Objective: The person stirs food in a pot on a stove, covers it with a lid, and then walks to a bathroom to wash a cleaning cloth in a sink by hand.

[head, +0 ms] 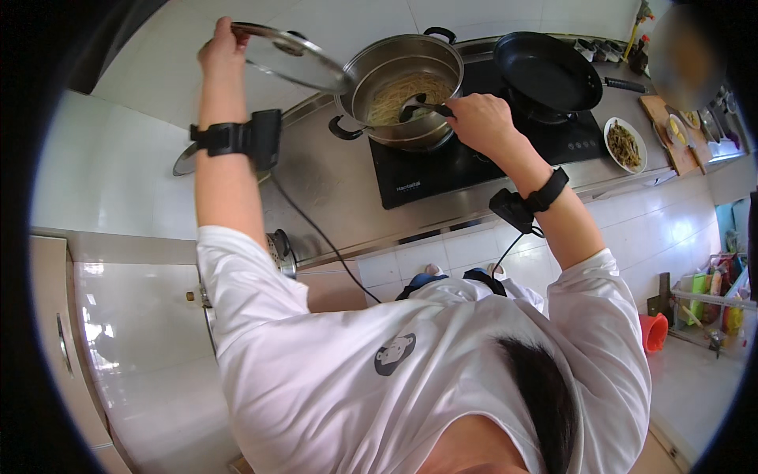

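At the upper left, my left hand [222, 47] grips a glass pot lid [296, 56] by its metal rim. The lid is tilted beside a two-handled stainless steel pot [358, 65], with its far edge by the pot's rim. Pale noodles [414, 89] lie in the pot, which stands on the left part of a black cooktop [414, 178]. My right hand [482, 121], at the pot's near right rim, is closed round the handle of a black spoon or ladle [410, 110]. The spoon's bowl rests among the noodles.
A black frying pan [542, 68] stands on the cooktop's right part. Beside it are a white plate of cooked food [623, 145] and a wooden board [663, 127] with small dishes. Small jars [601, 50] line the wall. A cable [314, 228] hangs from the device on my left wrist.
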A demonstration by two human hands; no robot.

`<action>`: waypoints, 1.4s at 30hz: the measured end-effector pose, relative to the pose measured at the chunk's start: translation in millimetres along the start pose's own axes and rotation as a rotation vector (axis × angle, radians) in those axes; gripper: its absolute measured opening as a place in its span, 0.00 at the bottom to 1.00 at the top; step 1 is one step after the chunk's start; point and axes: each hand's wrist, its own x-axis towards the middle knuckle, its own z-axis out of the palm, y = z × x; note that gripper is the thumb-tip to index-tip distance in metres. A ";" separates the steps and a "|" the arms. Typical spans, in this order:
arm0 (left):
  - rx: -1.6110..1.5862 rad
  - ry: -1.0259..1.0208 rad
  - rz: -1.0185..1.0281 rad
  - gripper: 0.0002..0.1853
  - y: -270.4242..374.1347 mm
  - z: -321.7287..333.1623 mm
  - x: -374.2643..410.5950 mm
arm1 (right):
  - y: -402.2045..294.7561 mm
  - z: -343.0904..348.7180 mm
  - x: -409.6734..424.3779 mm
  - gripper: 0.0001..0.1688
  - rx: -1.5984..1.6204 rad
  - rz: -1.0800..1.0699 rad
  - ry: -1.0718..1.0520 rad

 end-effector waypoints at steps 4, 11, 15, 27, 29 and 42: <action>-0.306 0.157 -0.074 0.12 -66.0 41.3 -40.5 | -5.2 -0.8 -5.1 0.05 -0.022 -0.016 0.013; -0.566 0.025 -0.242 0.06 -160.7 45.9 -136.1 | -0.7 -5.8 -7.7 0.06 -0.044 0.022 -0.025; -0.168 -0.115 -0.347 0.13 -187.9 -37.0 -161.5 | -8.8 -4.7 -8.6 0.05 0.000 0.003 -0.051; 1.012 -0.473 -0.028 0.19 -163.0 -30.7 -258.8 | 24.4 -75.7 -9.7 0.15 0.039 -0.160 0.380; 0.917 -0.522 -0.181 0.18 -161.0 -41.1 -285.9 | 23.5 -137.3 -1.6 0.16 0.158 -0.292 0.733; 0.931 -0.859 -0.279 0.14 -213.8 -44.0 -369.7 | 47.6 -287.6 29.5 0.16 -0.213 -0.297 1.304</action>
